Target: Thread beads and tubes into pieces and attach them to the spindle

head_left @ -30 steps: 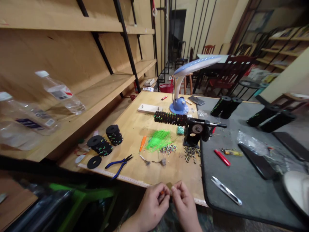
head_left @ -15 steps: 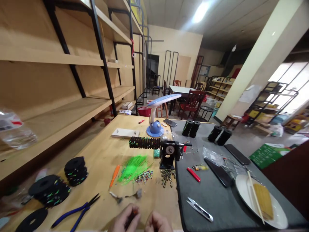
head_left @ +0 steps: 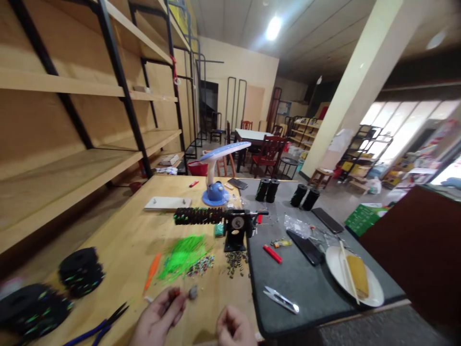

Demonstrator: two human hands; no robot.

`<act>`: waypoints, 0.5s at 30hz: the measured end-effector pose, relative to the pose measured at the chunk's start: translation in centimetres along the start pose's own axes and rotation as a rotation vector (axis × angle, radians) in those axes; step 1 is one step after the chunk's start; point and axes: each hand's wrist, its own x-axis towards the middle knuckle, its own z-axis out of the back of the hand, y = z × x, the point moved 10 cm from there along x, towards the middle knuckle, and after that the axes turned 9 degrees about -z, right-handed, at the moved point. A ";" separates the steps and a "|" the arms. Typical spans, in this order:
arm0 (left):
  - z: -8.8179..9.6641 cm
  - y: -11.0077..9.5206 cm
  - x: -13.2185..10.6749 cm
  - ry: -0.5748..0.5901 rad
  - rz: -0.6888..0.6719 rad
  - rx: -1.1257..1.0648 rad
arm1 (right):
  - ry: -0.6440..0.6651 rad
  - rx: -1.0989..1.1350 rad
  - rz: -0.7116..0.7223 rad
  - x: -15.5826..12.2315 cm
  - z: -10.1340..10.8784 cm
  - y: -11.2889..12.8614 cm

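My left hand [head_left: 160,315] hovers low over the wooden table, thumb and fingers pinched together. A small reddish spot shows at its fingertips, too small to name. Right beside those fingertips is a small grey tuft [head_left: 193,292]. My right hand [head_left: 234,327] is near the table's front edge, its fingers curled closed; whatever they hold is hidden. Beyond the hands lie bright green strands [head_left: 183,254], small multicoloured beads [head_left: 201,265], dark metal beads [head_left: 236,264] and an orange-handled tool [head_left: 152,271]. Blue-handled pliers [head_left: 104,327] rest left of my left hand.
A black clamp vise [head_left: 236,233] holds a black ribbed roll [head_left: 198,216]. Behind stands a blue lamp [head_left: 215,193]. Black foam spools [head_left: 81,271] sit at left. On the grey mat are thread snips [head_left: 281,300], a red lighter [head_left: 272,254] and a plate [head_left: 376,295] with food and chopsticks.
My left hand has moved forward and left, to beside the grey tuft. My right hand stays near the front edge. The view has turned to the right.
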 end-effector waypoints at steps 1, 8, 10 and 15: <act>0.1 -0.8 0.1 0.010 -0.030 0.019 | 0.026 0.026 -0.008 0.0 0.1 0.1; -0.4 -0.1 -1.3 0.162 0.009 0.096 | 0.102 0.350 -0.214 -0.2 -0.4 -1.4; -1.1 1.1 -2.4 0.219 0.046 0.110 | 0.118 0.337 -0.233 -0.6 -0.9 -1.2; -3.0 2.4 -4.0 0.317 0.063 0.140 | 0.098 0.255 -0.234 -1.1 -1.2 -0.5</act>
